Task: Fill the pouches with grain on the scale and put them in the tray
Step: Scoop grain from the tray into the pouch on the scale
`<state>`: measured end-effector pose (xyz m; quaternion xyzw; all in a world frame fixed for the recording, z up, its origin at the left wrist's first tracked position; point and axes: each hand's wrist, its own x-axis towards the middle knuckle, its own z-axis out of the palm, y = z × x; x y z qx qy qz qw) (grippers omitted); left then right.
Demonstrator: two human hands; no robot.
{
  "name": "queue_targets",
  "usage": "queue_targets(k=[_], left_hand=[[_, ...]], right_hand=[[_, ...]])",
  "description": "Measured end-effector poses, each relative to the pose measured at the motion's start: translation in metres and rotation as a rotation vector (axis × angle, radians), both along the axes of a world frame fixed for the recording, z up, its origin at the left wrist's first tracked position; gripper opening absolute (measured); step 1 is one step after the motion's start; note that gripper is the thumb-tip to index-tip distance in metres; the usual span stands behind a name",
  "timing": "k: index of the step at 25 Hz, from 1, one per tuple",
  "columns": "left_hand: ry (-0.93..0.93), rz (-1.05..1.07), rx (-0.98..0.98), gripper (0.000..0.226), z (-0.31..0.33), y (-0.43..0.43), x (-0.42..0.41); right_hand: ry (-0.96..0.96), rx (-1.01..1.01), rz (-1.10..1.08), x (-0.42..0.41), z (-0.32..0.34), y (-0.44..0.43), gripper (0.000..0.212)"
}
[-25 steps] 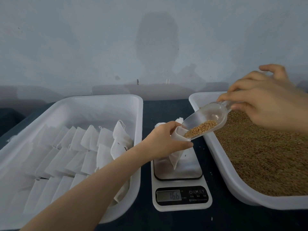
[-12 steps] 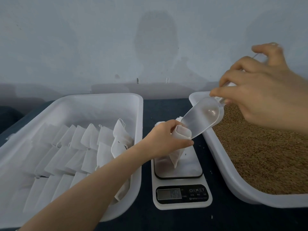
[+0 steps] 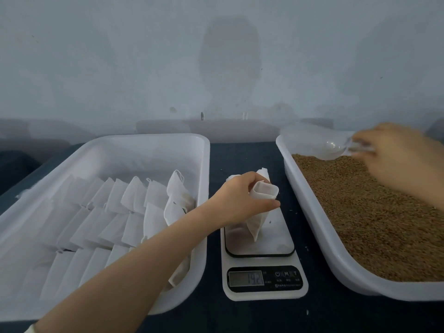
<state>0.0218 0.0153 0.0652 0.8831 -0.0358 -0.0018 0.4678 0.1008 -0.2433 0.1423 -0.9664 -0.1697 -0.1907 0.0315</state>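
Note:
My left hand [image 3: 242, 198] grips a white pouch [image 3: 258, 221] by its open mouth and keeps it upright on the white kitchen scale [image 3: 264, 282], whose display is lit. My right hand [image 3: 396, 155] holds the handle of a clear plastic scoop [image 3: 322, 146] over the far end of the white grain tray [image 3: 319, 222], just above the brown grain [image 3: 374, 212]. The scoop looks blurred and carries no visible grain. The white tray [image 3: 201, 179] on the left holds several rows of white pouches [image 3: 134, 212].
A dark tabletop [image 3: 240, 155] lies under both trays and the scale. A pale wall [image 3: 216, 56] rises close behind them. A few stray grains lie on the table beside the scale.
The scoop tipped its grain into the pouch, then my right hand swung it back right to the grain tray. The scale reading went up. My left hand stayed on the pouch.

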Motion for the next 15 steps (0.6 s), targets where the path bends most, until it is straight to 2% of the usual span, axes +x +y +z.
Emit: queue_targets(k=[3, 11, 13, 15], left_hand=[[-0.002, -0.003, 0.016, 0.040, 0.001, 0.000, -0.001], [0.018, 0.002, 0.022, 0.040, 0.004, 0.000, -0.002], [0.032, 0.001, 0.032, 0.043, 0.004, -0.001, -0.002], [0.045, 0.007, 0.036, 0.045, 0.004, -0.002, -0.002]], right_hand=[[0.279, 0.096, -0.152, 0.008, -0.035, 0.013, 0.030], [0.516, -0.114, -0.263, 0.014, -0.072, 0.038, 0.028], [0.501, -0.193, -0.293, 0.010, -0.069, 0.038, 0.027], [0.284, -0.188, -0.197, 0.001, -0.054, 0.039, 0.020]])
